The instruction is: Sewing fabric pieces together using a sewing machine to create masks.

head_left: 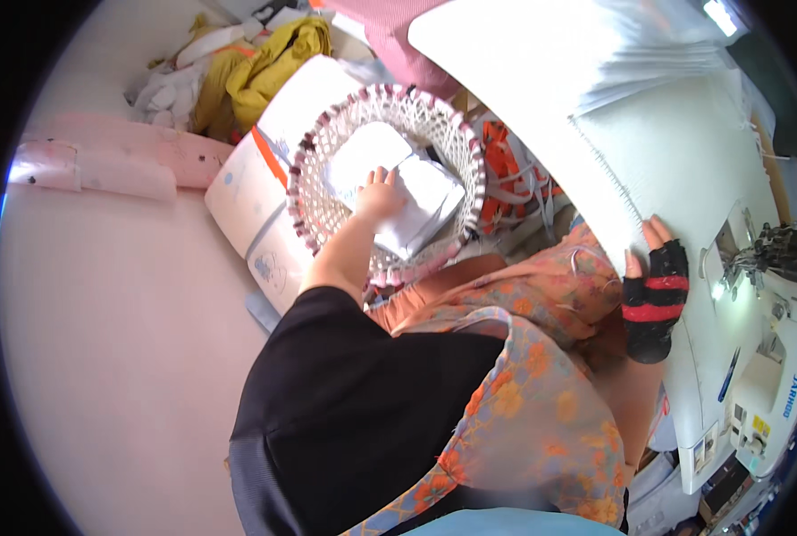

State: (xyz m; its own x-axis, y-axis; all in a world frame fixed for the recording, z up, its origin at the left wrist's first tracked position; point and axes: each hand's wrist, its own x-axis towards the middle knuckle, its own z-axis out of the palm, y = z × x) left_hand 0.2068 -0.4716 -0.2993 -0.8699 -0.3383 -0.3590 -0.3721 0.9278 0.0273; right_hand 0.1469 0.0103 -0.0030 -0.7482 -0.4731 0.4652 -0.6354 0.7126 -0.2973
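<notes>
Fingers (381,179) of the left hand (378,198) lie spread on folded white cloth pieces (421,192) inside the round white woven basket (327,147); the gloved right hand (653,290) presses flat, fingers together, on white quilted fabric (675,147).

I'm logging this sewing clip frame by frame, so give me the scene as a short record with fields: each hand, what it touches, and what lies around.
left hand: left hand reaches down into the basket, resting on folded white cloth pieces
basket: round white woven basket with a dark pink rim, on the floor at the person's left
right hand: right hand, in a black and red fingerless glove, lies flat on white quilted fabric
fabric: spread over the sewing machine table
machine: white sewing machine, at the right edge
nearby: yellow cloth pile beyond the basket
</notes>
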